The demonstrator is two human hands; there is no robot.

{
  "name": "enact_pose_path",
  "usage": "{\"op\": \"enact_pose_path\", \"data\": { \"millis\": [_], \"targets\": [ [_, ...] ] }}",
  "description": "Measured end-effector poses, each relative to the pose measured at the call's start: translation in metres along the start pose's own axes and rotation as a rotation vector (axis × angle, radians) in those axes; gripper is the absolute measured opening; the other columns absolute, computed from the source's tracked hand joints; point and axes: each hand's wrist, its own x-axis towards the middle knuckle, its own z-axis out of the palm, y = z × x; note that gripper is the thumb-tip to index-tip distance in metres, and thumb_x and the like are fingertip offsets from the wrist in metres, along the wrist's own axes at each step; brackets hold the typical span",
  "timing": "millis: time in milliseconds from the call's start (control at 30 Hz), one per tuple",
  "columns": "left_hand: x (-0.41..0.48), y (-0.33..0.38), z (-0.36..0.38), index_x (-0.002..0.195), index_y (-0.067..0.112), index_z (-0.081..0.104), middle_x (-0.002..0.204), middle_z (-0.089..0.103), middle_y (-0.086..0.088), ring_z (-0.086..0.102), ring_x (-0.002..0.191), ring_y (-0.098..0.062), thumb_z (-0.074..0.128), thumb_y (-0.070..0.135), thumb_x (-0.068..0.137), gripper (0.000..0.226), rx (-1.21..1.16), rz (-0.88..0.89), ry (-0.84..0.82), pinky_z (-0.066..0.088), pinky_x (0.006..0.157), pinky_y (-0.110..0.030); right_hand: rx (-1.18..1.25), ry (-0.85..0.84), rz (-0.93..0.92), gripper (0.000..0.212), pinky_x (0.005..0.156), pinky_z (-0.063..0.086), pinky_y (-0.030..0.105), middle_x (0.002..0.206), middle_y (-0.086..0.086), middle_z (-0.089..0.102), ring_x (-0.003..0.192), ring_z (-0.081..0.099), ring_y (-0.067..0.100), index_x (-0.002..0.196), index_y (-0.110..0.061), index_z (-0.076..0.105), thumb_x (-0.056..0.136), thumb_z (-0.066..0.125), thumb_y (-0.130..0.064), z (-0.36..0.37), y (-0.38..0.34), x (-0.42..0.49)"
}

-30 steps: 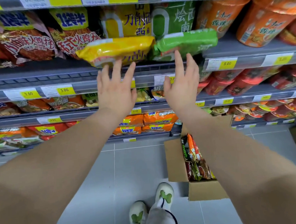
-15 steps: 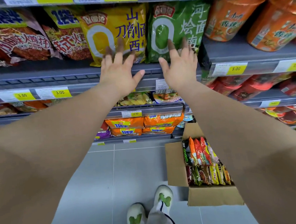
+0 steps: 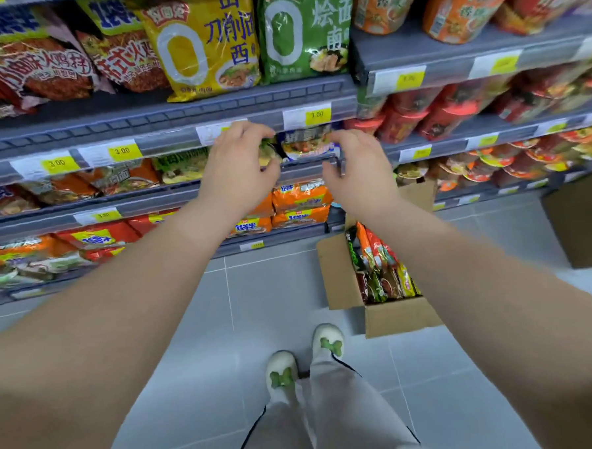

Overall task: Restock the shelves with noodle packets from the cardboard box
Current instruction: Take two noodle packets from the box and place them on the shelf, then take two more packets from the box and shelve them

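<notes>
Facing the shelves [image 3: 166,128], just ahead of both hands. Finding the cardboard box [image 3: 395,317] on the floor, below and outward of the right hand [image 3: 356,166], with noodle packets [image 3: 379,271] standing on edge inside. Noting a yellow packet [image 3: 203,43] and green packet [image 3: 298,32] upright above the hands. Holding nothing in left hand [image 3: 240,162] or right, fingers loosely curled. Judging this a gap between placements; next calls for stooping to the box and pinching one packet from the tight row.
</notes>
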Motion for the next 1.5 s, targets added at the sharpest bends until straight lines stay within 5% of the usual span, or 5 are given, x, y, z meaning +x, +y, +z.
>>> {"op": "enact_pose_path", "data": {
  "millis": [333, 767, 1167, 1333, 1500],
  "targets": [
    [-0.078, 0.143, 0.021, 0.120, 0.016, 0.058, 0.119, 0.058, -0.008, 0.053, 0.110, -0.024, 0.061, 0.026, 0.087, 0.035, -0.003, 0.096, -0.186, 0.040, 0.090, -0.030, 0.010, -0.062, 0.233, 0.035, 0.088, 0.041, 0.029, 0.119, 0.006, 0.060, 0.112, 0.053, 0.022, 0.122, -0.013, 0.058, 0.087, 0.057, -0.019, -0.131, 0.082, -0.154],
    [-0.105, 0.392, 0.169, 0.120, 0.022, 0.057, 0.111, 0.057, 0.004, 0.053, 0.097, -0.014, 0.059, 0.030, 0.088, 0.033, -0.174, 0.050, -0.282, 0.041, 0.080, -0.027, -0.027, -0.072, 0.314, 0.039, 0.090, 0.040, 0.031, 0.121, 0.007, 0.060, 0.115, 0.052, 0.022, 0.125, -0.010, 0.056, 0.088, 0.059, -0.019, -0.291, 0.279, -0.266],
    [0.021, 0.413, 0.231, 0.119, 0.021, 0.058, 0.114, 0.060, 0.003, 0.054, 0.102, -0.015, 0.060, 0.030, 0.089, 0.031, -0.116, -0.065, -0.342, 0.046, 0.089, -0.032, -0.075, -0.250, 0.215, 0.038, 0.094, 0.041, 0.031, 0.123, 0.005, 0.059, 0.117, 0.049, 0.021, 0.126, -0.014, 0.056, 0.088, 0.058, -0.015, -0.305, 0.385, -0.143],
    [0.081, 0.415, 0.249, 0.115, 0.021, 0.059, 0.106, 0.061, 0.005, 0.054, 0.093, -0.014, 0.061, 0.029, 0.088, 0.028, -0.101, -0.138, -0.339, 0.041, 0.076, -0.027, -0.109, -0.325, 0.133, 0.039, 0.094, 0.045, 0.038, 0.124, 0.005, 0.059, 0.117, 0.050, 0.023, 0.127, -0.016, 0.055, 0.088, 0.057, -0.017, -0.306, 0.416, -0.072],
    [0.108, 0.415, 0.248, 0.115, 0.021, 0.060, 0.104, 0.059, 0.006, 0.050, 0.089, -0.009, 0.062, 0.029, 0.089, 0.028, -0.095, -0.257, -0.284, 0.039, 0.076, -0.023, -0.132, -0.431, -0.009, 0.040, 0.097, 0.038, 0.029, 0.130, 0.001, 0.056, 0.123, 0.046, 0.019, 0.130, -0.018, 0.053, 0.090, 0.055, -0.019, -0.294, 0.435, -0.011]
  ]
}}
